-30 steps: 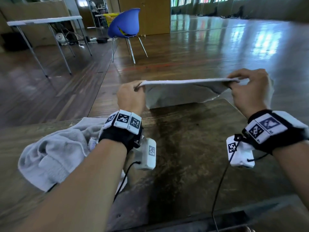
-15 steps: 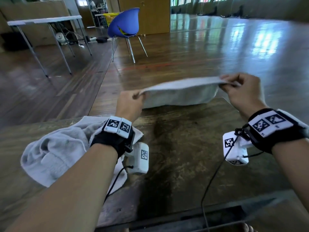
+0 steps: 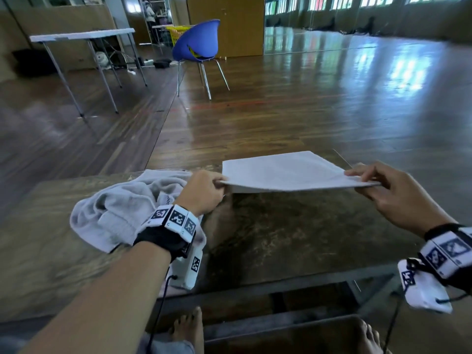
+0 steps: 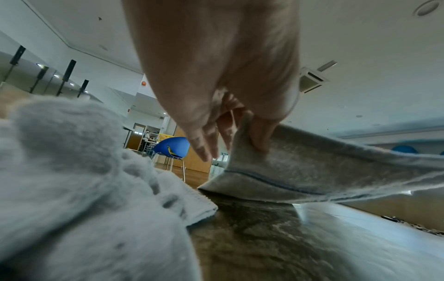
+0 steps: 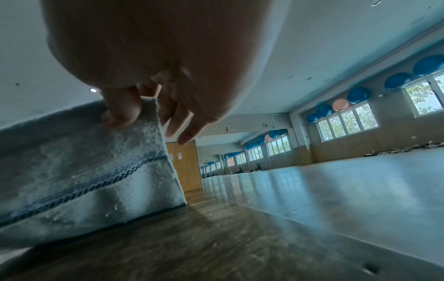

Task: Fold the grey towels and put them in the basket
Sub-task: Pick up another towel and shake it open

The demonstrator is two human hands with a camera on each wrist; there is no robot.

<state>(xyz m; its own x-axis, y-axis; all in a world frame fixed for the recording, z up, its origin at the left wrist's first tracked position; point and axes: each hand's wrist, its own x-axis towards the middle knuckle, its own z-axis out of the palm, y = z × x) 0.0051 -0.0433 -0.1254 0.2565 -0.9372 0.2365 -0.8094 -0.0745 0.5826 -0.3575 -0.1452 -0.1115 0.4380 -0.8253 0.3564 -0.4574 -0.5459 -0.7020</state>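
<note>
The left hand (image 3: 204, 191) pinches one near corner of the grey towel (image 3: 286, 172). The right hand (image 3: 390, 198) pinches the other. The towel's far part rests on the table (image 3: 293, 233).

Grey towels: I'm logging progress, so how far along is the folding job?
Done: nothing visibly finished; no folded towel set aside, and I cannot pick out the basket. In hand: one flat grey towel, pinched at its near corners by the left hand and right hand over the dark wooden table. Left: the crumpled grey towel pile beside the left wrist.
</note>
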